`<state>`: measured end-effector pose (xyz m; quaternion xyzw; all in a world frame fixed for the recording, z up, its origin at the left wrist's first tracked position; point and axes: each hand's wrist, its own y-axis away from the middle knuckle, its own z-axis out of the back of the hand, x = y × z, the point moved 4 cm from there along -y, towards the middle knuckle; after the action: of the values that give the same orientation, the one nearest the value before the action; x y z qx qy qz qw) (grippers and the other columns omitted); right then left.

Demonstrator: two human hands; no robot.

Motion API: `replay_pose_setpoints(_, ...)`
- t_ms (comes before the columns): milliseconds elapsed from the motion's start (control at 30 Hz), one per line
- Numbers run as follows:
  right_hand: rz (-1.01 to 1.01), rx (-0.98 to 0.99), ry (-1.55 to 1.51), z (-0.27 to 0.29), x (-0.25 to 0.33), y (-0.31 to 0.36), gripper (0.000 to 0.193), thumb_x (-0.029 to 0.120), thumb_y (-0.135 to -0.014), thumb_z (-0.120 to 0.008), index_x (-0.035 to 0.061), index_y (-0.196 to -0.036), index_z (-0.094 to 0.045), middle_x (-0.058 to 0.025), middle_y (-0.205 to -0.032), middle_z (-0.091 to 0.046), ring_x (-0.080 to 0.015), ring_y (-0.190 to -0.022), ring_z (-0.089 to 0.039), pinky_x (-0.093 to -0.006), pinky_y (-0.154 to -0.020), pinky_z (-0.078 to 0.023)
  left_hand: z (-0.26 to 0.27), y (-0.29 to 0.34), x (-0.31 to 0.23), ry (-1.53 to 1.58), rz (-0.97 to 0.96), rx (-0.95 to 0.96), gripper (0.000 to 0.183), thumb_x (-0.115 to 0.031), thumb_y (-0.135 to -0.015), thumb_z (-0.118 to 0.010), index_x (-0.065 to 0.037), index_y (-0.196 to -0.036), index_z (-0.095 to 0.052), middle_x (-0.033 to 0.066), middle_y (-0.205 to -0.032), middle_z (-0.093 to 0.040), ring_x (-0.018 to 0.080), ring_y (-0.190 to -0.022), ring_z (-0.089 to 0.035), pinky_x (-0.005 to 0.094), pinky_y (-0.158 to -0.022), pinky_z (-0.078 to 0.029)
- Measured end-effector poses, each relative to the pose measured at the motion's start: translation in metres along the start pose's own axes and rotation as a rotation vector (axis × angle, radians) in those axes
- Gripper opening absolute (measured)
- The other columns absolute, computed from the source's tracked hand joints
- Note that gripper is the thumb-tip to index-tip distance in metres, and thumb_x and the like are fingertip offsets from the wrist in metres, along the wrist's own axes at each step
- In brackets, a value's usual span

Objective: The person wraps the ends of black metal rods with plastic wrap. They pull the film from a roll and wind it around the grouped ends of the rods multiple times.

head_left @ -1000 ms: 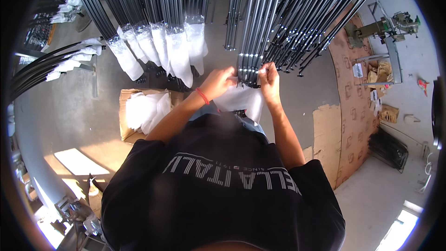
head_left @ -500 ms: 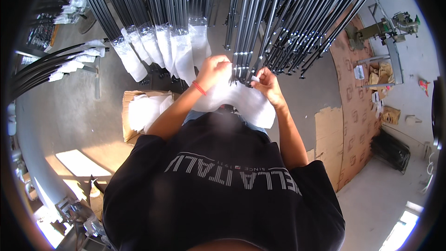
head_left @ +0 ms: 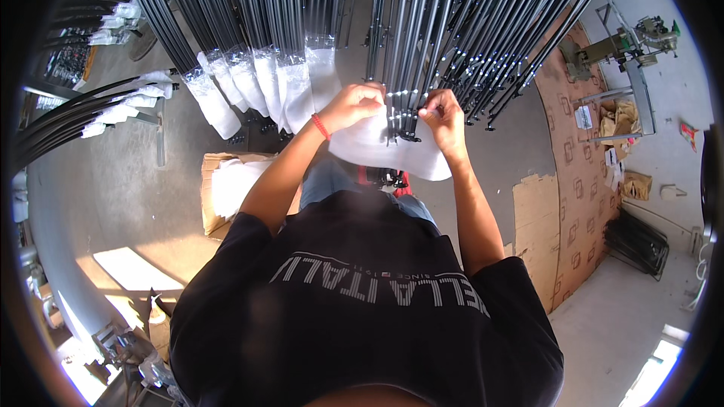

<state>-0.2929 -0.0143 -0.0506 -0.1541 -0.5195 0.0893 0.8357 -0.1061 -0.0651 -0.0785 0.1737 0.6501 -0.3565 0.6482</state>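
Between my hands hangs a bundle of thin black rods (head_left: 406, 53), their lower ends fitted with small dark tips. A white foam sheet (head_left: 369, 149) lies behind and under those ends, its lower edge curving toward me. My left hand (head_left: 353, 109), with a red band at the wrist, is closed on the sheet's upper left part, beside the rods. On the other side, my right hand (head_left: 446, 122) pinches the sheet's upper right edge, close to the rods. The sheet spreads between both hands, and the rod tips stay uncovered in front.
To the left hang several rod bundles with white-wrapped ends (head_left: 292, 83). More bare black rods (head_left: 498, 68) hang at the right. An open cardboard box (head_left: 210, 194) with white sheets stands left of my legs. A metal machine stand (head_left: 639, 98) is by the right wall.
Both hands have moved slightly up and the right one a little outward. The foam sheet has been raised and spread flatter behind the rod ends, uncovering my lap.
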Motion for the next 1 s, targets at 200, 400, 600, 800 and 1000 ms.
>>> replay_pose_setpoints(200, -0.140, 0.039, 0.198, 0.004, 0.010, -0.008, 0.015, -0.001, -0.067, -0.062, 0.0004, -0.068, -0.047, -0.0091, -0.064, -0.053, -0.0169, -0.059, -0.052, -0.0279, -0.057, -0.043, 0.004, 0.003, 0.001, -0.512, 0.202, -0.038, 0.017, -0.016, -0.078, -0.059, -0.001, -0.074, -0.052, 0.0069, -0.082, -0.056, 0.0170, -0.072, -0.055, 0.0297, -0.062, -0.042)
replay_pose_setpoints(400, -0.114, 0.022, 0.204, -0.005, 0.017, -0.012, 0.015, 0.002, -0.070, -0.063, 0.0000, -0.069, -0.048, -0.0058, -0.062, -0.053, -0.0075, -0.056, -0.048, -0.0239, -0.053, -0.041, 0.005, 0.002, 0.009, -0.340, 0.133, -0.102, 0.018, -0.019, -0.081, -0.057, -0.001, -0.086, -0.056, 0.0073, -0.089, -0.060, 0.0146, -0.087, -0.056, 0.0280, -0.077, -0.043)
replay_pose_setpoints(600, -0.222, -0.021, 0.033, -0.004, -0.001, -0.009, 0.011, 0.004, -0.071, -0.060, 0.0007, -0.073, -0.049, -0.0118, -0.066, -0.056, -0.0200, -0.060, -0.057, -0.0284, -0.057, -0.045, -0.011, -0.060, 0.000, 0.404, 0.353, 0.115, 0.034, -0.011, -0.079, -0.058, -0.005, -0.113, -0.052, 0.0029, -0.102, -0.058, 0.0132, -0.095, -0.053, 0.0253, -0.085, -0.040)
replay_pose_setpoints(800, 0.156, 0.328, 0.307, 0.001, 0.017, -0.018, 0.012, 0.008, -0.068, -0.061, 0.0026, -0.076, -0.054, -0.0111, -0.071, -0.054, -0.0280, -0.066, -0.055, -0.0353, -0.059, -0.046, -0.008, -0.045, 0.002, 0.242, 0.304, 0.194, 0.042, -0.008, -0.077, -0.060, -0.003, -0.116, -0.046, 0.0060, -0.104, -0.056, 0.0133, -0.096, -0.052, 0.0263, -0.083, -0.042)
replay_pose_setpoints(1000, 0.073, 0.247, 0.337, -0.009, -0.008, -0.018, 0.026, 0.013, -0.064, -0.070, -0.0016, -0.073, -0.051, -0.0134, -0.070, -0.056, -0.0305, -0.064, -0.057, -0.0352, -0.057, -0.045, -0.020, -0.055, 0.004, 0.597, 0.348, -0.043, 0.029, -0.014, -0.081, -0.056, 0.001, -0.105, -0.052, 0.0100, -0.104, -0.058, 0.0171, -0.097, -0.054, 0.0288, -0.084, -0.042)
